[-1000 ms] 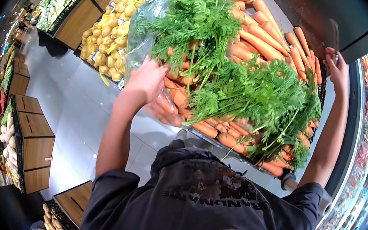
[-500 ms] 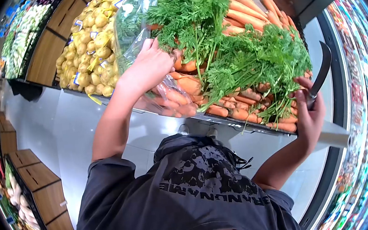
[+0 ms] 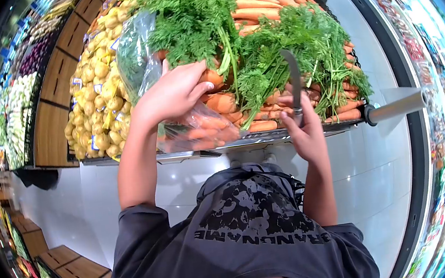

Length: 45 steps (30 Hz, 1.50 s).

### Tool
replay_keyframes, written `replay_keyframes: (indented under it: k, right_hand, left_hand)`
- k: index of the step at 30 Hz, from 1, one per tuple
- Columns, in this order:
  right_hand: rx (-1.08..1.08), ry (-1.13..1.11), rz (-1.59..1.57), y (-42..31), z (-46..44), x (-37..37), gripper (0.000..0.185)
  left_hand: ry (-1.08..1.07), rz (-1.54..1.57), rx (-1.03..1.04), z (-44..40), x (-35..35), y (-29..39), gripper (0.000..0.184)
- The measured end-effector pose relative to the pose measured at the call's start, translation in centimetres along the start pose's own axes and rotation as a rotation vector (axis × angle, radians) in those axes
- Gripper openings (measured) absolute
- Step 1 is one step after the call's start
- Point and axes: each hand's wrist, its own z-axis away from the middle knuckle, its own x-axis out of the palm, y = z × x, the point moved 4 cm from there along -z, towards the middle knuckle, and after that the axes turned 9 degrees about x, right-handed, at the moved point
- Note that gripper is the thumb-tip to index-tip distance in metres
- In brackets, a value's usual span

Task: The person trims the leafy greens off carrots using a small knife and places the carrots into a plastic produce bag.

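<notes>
My left hand reaches over the near edge of the carrot heap, thumb and fingers closed round an orange carrot with leafy tops; part of the fingers is hidden. A clear plastic bag lies beside and beneath this hand, with carrots showing through its lower part. In my right hand is a knife with a curved blade pointing up and away from me, in front of green carrot leaves. My fingers wrap its handle just above the front carrots.
Netted potatoes are piled left of the carrots. Loose carrots lie at the back. A grey metal tube sticks out at the bin's right corner. Shelves of packaged goods run along the right; wooden vegetable stands stand left.
My right hand has brought the knife leftward from the bin's right end to the middle front. My left hand stays by the bag and carrots, its thumb now more visible. The view has shifted.
</notes>
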Motion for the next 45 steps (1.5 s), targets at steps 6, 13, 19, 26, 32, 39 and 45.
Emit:
replay_keyframes:
  k: [6,13,19,26,32,39,45]
  right_hand:
    - [-0.012,-0.042,-0.022,0.7,-0.8,3.6,0.033]
    - [-0.002,0.016,-0.068,0.5,-1.6,5.6,0.029]
    - [-0.014,0.076,-0.098,0.9,-1.6,6.4,0.028]
    - [0.025,0.118,-0.087,1.9,-1.5,6.8,0.026]
    - [0.263,0.112,-0.914,2.2,-1.0,5.2,0.046]
    - [-0.105,-0.054,-0.751,0.2,0.4,1.4,0.065]
    - [0.034,0.015,-0.545,5.3,-0.6,3.6,0.062]
  left_hand:
    - [0.139,0.403,-0.043,-0.8,-1.1,2.3,0.043]
    - [0.328,0.866,-0.128,-1.0,-1.4,2.6,0.045]
    - [0.637,1.301,-0.055,-1.2,-2.8,3.2,0.046]
    - [0.821,1.718,0.017,-4.3,-3.6,5.2,0.043]
    - [0.813,1.735,-0.134,-5.6,-0.7,12.5,0.044]
    - [0.901,1.748,-0.036,-8.5,2.1,19.1,0.034]
    - [0.937,1.784,0.047,-10.3,1.2,20.8,0.036]
